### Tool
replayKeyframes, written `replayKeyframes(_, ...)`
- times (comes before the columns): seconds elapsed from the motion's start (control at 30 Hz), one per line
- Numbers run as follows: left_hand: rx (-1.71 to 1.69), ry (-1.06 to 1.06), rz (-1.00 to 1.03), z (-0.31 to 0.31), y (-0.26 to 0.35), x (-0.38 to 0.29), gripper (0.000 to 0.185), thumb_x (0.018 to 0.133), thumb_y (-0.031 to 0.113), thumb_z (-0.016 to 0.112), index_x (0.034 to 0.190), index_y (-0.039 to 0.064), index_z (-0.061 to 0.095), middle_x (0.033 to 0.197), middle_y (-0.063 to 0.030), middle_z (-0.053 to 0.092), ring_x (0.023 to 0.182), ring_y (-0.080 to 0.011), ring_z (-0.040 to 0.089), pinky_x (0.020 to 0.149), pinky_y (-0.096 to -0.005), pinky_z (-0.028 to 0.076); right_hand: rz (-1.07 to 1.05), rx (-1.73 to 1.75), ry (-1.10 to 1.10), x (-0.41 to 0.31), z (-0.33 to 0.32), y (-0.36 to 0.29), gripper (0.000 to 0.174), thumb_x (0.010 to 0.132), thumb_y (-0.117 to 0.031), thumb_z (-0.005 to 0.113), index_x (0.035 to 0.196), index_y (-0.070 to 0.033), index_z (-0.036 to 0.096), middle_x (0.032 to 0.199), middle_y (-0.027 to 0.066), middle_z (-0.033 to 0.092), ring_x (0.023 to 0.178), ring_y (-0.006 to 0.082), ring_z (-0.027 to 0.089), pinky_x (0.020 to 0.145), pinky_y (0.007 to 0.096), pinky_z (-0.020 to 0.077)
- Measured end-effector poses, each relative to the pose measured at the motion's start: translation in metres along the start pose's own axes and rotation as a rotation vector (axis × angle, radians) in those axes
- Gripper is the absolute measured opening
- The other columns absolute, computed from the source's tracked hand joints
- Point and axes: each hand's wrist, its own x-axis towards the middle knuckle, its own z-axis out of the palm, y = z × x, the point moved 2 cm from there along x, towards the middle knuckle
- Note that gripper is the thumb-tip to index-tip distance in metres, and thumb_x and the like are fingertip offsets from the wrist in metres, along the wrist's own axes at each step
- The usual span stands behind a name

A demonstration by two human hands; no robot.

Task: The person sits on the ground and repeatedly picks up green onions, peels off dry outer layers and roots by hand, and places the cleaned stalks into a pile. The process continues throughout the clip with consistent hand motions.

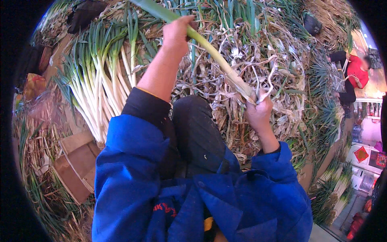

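Observation:
A long green onion [211,51] slants across the upper middle, its green leaves up and left, its paler end down and right. My left hand [178,31] is closed around its green part. At the root end my right hand [259,109] grips the onion together with dry, loose outer leaves that curl above the fingers. The roots are hidden by that hand. To the left of my left forearm lies a fan of green onions with white, smooth stalks [98,81], side by side. Beneath the held onion spreads a thick heap of onions with dry, papery leaves [239,69].
A cardboard box [77,166] stands at the lower left beside scattered leaves. A dark cloth or bag [86,15] lies at the upper left. At the far right sits a person in a red top [356,71], holding pale strands. More onion bundles [340,184] lie at the lower right.

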Motion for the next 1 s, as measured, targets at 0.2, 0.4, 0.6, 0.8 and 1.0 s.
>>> replayKeyframes(0.2, -0.461, -0.047, -0.242, -0.023, 0.001, 0.027, 0.012, 0.085, 0.012, 0.051, 0.087, 0.003, 0.042, 0.067, -0.0085, 0.045, 0.052, -0.0215, 0.047, 0.052, -0.0443, 0.046, 0.000, -0.180, -0.111, -0.023, -0.024, 0.043, 0.021, 0.074, -0.010, 0.059, 0.092, -0.001, 0.056, 0.074, 0.0181, 0.059, 0.065, 0.0355, 0.057, 0.056, 0.0393, 0.0454)
replayKeyframes(0.4, -0.678, 0.075, -0.140, -0.087, 0.029, 0.068, 0.015, 0.087, 0.015, 0.047, 0.076, 0.007, 0.039, 0.058, -0.0027, 0.037, 0.045, -0.0148, 0.034, 0.050, -0.0338, 0.039, 0.083, -0.593, -0.165, -0.067, -0.084, 0.151, 0.022, 0.072, -0.009, 0.054, 0.093, -0.002, 0.054, 0.075, 0.0182, 0.057, 0.066, 0.0368, 0.056, 0.060, 0.0435, 0.0460)
replayKeyframes(0.6, -0.812, 0.187, -0.092, -0.152, 0.067, 0.076, 0.021, 0.088, 0.017, 0.044, 0.071, 0.010, 0.035, 0.052, -0.0003, 0.032, 0.042, -0.0145, 0.034, 0.046, -0.0316, 0.037, 0.685, -1.041, -0.313, -0.109, -0.207, 0.266, 0.018, 0.079, -0.017, 0.049, 0.089, -0.005, 0.058, 0.092, 0.0186, 0.059, 0.079, 0.0374, 0.059, 0.064, 0.0470, 0.0464)
replayKeyframes(0.8, -0.810, 0.372, -0.047, -0.154, 0.078, 0.068, 0.020, 0.088, 0.021, 0.046, 0.076, 0.010, 0.035, 0.054, -0.0005, 0.031, 0.045, -0.0154, 0.034, 0.050, -0.0340, 0.041, 1.083, -1.006, -0.268, -0.108, -0.254, 0.272, 0.040, 0.075, -0.027, 0.060, 0.106, -0.002, 0.053, 0.100, 0.0235, 0.057, 0.093, 0.0359, 0.056, 0.075, 0.0434, 0.0442)
replayKeyframes(1.0, -0.715, 0.365, -0.213, -0.086, 0.045, 0.059, 0.029, 0.084, 0.029, 0.057, 0.094, 0.011, 0.037, 0.066, -0.0047, 0.035, 0.059, -0.0181, 0.039, 0.058, -0.0415, 0.044, 0.105, -0.304, 0.169, 0.025, -0.092, 0.133, 0.030, 0.078, -0.025, 0.061, 0.096, -0.001, 0.057, 0.091, 0.0159, 0.057, 0.086, 0.0290, 0.055, 0.079, 0.0367, 0.0412)
